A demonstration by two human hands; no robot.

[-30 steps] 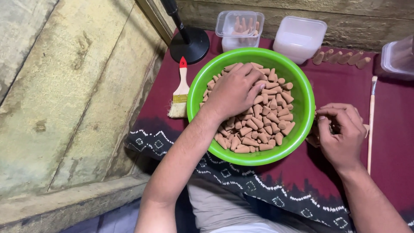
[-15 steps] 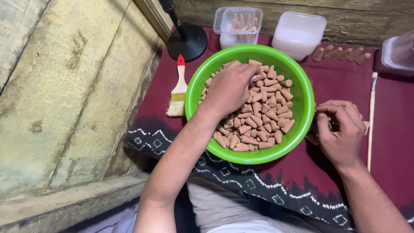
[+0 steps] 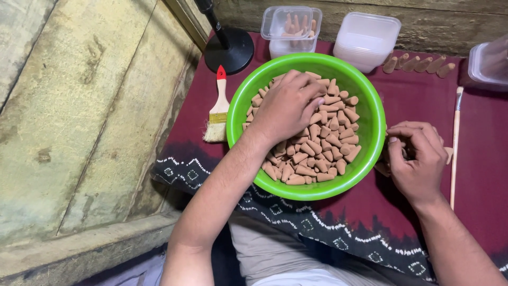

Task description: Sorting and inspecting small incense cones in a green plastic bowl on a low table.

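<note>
The left hand (image 3: 288, 108) was seen palm down inside the green bowl (image 3: 370, 159), its fingers curled together into the heap of brown cones (image 3: 323, 145); whether a cone had been pinched between them could not be told, as the fingertips were buried. The cones lay directly beneath and to the right of that hand, piled in no common direction, long axes pointing every way, so the left hand was plainly the nearer of the 2. The right hand (image 3: 415, 156) was held just outside the bowl's right rim, resting on the maroon cloth (image 3: 423, 95), its fingers closed around what looked like 1 or more cones, though the grip was largely hidden. Beyond the bowl, a red-handled brush (image 3: 218, 108) lay beside the left rim, a black round stand base (image 3: 230, 50) stood at the top, a clear tub (image 3: 291, 26) holding a few cones and a stack of white tubs (image 3: 368, 39) were set behind, 5 cones (image 3: 418, 63) were lined up by the wall, and a thin stick (image 3: 456, 137) lay to the right of the right hand. Compared with half a second earlier, the left hand had been moved little, its fingers dug slightly deeper toward the bowl's far side; the right hand was unchanged.
</note>
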